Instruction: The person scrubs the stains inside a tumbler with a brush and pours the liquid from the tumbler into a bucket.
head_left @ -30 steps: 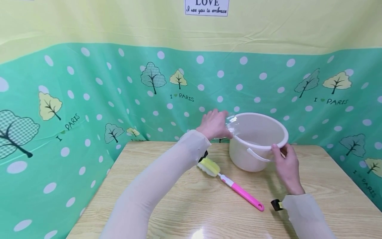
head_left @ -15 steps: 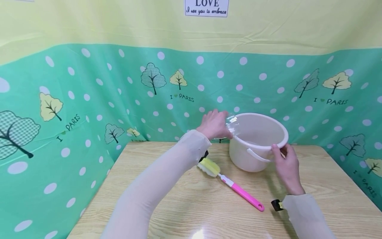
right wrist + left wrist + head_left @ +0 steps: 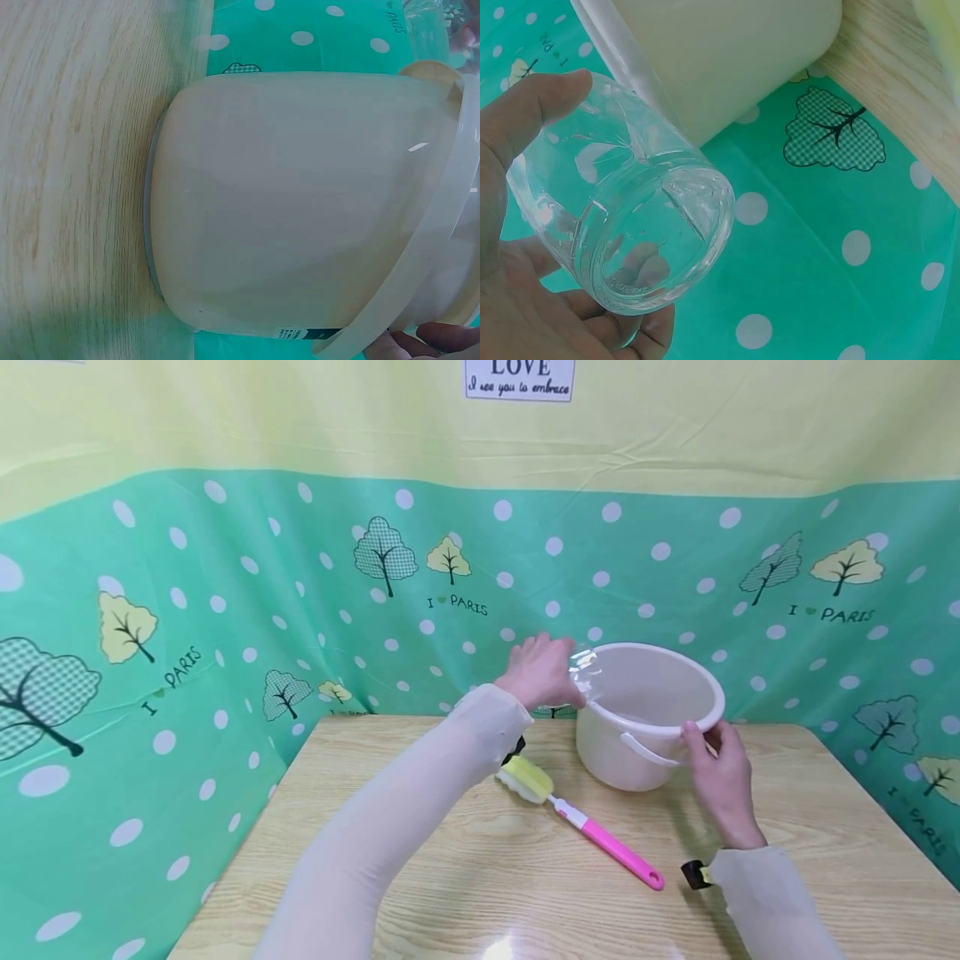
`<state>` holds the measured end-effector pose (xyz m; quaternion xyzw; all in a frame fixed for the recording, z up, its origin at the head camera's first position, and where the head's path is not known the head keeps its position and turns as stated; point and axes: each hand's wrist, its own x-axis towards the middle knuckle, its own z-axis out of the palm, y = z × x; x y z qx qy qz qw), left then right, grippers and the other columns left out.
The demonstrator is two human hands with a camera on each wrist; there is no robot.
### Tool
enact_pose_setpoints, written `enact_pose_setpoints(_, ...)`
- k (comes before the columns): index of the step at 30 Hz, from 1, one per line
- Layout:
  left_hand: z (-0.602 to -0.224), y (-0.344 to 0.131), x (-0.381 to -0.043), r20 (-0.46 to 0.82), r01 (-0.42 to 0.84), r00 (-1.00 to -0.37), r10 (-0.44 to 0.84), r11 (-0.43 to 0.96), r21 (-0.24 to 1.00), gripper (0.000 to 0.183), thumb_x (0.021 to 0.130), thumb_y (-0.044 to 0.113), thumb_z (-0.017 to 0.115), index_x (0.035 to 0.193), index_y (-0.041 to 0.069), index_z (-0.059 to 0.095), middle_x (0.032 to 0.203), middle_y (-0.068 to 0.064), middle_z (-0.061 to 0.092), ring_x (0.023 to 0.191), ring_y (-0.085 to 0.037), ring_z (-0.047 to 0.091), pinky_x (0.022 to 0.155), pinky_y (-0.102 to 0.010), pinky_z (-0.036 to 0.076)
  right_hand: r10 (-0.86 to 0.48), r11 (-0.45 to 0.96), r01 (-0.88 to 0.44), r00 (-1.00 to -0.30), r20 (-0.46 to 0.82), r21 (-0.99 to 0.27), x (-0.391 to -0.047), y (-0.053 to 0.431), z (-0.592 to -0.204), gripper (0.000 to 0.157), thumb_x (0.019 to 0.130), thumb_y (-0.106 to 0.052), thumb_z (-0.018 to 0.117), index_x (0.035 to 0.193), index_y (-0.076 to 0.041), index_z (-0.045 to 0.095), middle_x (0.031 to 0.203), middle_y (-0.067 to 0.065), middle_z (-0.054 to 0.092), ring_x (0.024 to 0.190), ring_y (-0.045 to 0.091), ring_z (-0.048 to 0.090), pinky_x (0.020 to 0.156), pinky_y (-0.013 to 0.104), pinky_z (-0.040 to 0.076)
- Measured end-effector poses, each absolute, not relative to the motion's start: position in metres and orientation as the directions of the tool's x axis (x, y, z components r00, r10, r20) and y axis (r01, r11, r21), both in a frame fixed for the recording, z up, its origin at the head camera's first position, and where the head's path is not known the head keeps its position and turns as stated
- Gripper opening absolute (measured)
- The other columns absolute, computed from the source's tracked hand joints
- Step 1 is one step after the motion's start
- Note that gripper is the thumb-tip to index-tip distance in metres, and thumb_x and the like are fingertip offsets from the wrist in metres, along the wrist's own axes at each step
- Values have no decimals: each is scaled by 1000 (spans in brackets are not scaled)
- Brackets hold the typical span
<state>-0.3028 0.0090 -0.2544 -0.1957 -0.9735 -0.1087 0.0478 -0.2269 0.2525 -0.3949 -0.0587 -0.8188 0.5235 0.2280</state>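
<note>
My left hand [image 3: 536, 672] grips a clear glass cup [image 3: 652, 225] at the left side of a cream plastic bucket [image 3: 618, 760]. The cup lies tilted, its thick base facing the left wrist camera and its other end at the bucket's rim. Thumb and fingers wrap its sides from opposite directions. At the bucket's front right, my right hand [image 3: 723, 785] holds the rim, thumb on top and fingers under the edge. The bucket's white carrying handle [image 3: 648, 750] hangs against its near side. What lies at the bottom of the bucket is hidden.
A sponge brush [image 3: 611, 847] with a yellow-and-white head and pink handle lies diagonally on the wooden table [image 3: 450, 860], in front of the bucket. A green dotted cloth [image 3: 465, 652] hangs close behind the bucket and along the table's left side.
The left hand has turned the cup very slightly. The right hand, bucket and brush stay where they were.
</note>
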Motion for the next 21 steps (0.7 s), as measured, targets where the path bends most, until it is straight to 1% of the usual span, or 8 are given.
enact_pose_setpoints(7, -253, 10, -302, 126, 393, -918, 376, 904, 166, 85, 64, 47, 84, 136, 20, 49, 111, 0, 52, 96, -17, 45, 85, -32, 41, 333, 450, -141, -890, 311, -882, -226, 253, -394, 65, 99, -47, 42, 146, -3, 31, 143, 19, 40, 132, 37, 36, 103, 56, 36)
enact_pose_setpoints(16, -251, 11, -302, 114, 389, -920, 375, 907, 161, 85, 64, 47, 84, 137, 20, 48, 112, -1, 52, 97, -18, 46, 86, -33, 41, 331, 452, -143, -890, 314, -881, -226, 253, -395, 65, 99, -47, 42, 146, -3, 30, 144, 19, 39, 133, 37, 36, 103, 57, 36)
enact_pose_setpoints(21, -250, 12, -303, 110, 389, -920, 376, 910, 145, 84, 64, 48, 84, 135, 20, 49, 110, -1, 53, 95, -18, 46, 83, -33, 42, 332, 452, -141, -890, 313, -881, -226, 252, -395, 65, 99, -47, 42, 146, -4, 30, 143, 19, 39, 132, 37, 36, 103, 57, 36)
